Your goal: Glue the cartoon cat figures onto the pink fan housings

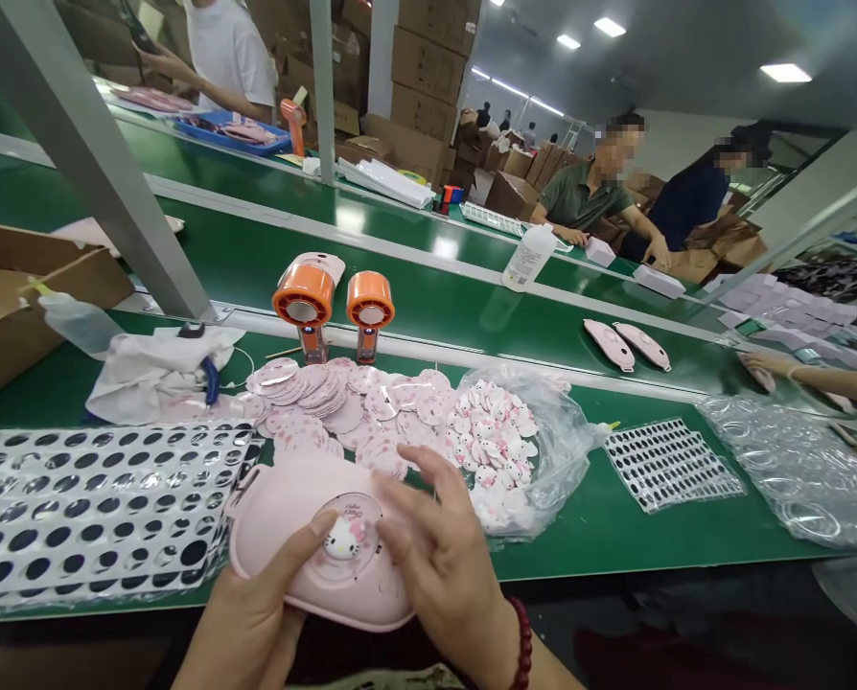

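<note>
Our left hand (256,599) clamps one smooth, rounded pink case (295,503) at seven o'clock in view; our right hand (447,565) spreads loosely over it. At its twelve o'clock stand two glossy, round-headed orange fans (304,290).

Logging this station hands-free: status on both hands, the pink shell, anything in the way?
Left hand gripping shell. Right hand over shell's right side, partly hiding it. Cat face visible on shell. Discs piled just beyond.
</note>
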Available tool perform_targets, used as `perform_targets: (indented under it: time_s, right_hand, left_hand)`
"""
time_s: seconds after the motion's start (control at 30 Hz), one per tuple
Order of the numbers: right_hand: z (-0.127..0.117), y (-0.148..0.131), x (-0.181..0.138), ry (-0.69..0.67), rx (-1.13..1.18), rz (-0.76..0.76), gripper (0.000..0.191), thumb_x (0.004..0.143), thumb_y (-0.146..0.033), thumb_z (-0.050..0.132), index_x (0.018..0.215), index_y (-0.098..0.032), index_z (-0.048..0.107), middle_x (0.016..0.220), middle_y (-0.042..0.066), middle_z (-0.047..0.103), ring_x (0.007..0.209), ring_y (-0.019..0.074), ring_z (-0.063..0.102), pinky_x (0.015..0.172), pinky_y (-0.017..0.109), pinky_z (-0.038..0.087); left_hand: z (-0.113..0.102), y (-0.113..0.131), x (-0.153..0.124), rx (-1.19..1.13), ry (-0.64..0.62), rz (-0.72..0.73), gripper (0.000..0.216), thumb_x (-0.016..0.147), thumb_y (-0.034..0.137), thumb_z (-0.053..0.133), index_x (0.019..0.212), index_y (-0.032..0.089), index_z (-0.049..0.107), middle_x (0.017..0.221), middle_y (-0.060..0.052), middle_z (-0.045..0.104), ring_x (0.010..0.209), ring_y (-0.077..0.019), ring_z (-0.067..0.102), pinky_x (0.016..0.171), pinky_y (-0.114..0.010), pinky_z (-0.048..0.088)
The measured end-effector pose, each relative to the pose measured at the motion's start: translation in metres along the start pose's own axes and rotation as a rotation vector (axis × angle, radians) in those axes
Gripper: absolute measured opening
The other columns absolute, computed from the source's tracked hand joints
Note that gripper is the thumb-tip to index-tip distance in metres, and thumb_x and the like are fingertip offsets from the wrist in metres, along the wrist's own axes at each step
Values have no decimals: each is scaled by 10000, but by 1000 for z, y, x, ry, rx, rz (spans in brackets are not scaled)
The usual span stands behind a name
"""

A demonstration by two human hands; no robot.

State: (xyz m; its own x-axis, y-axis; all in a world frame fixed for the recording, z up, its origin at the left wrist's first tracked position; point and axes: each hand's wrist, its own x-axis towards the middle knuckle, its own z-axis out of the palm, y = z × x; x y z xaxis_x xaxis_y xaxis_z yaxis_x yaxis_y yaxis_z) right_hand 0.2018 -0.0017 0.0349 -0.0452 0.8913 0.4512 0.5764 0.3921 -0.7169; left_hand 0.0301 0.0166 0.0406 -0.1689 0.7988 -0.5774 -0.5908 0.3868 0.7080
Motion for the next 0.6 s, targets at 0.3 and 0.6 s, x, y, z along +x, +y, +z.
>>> perform_targets:
  time_s: [0.3,0.6]
  right_hand:
    - [14,-5,3,28,331,387,465,903,-434,872,1305,-201,892,1264,116,892,1162,339,868,1083,460,695]
    - [33,-16,5,8,320,290,421,921,-377,845,1307,-214,892,1196,94,907,1071,300,882,996,383,712]
  left_hand:
    - [-9,8,-15,54,-43,-53,1043,377,232,1145,1365,307,818,1457,-67,836,1371,-435,754,944,-356,728]
    - [-18,14,-15,26,-21,-20,1095,368,124,1101,1406,306,803,1425,-62,852,1334,-460,771,926,-373,737]
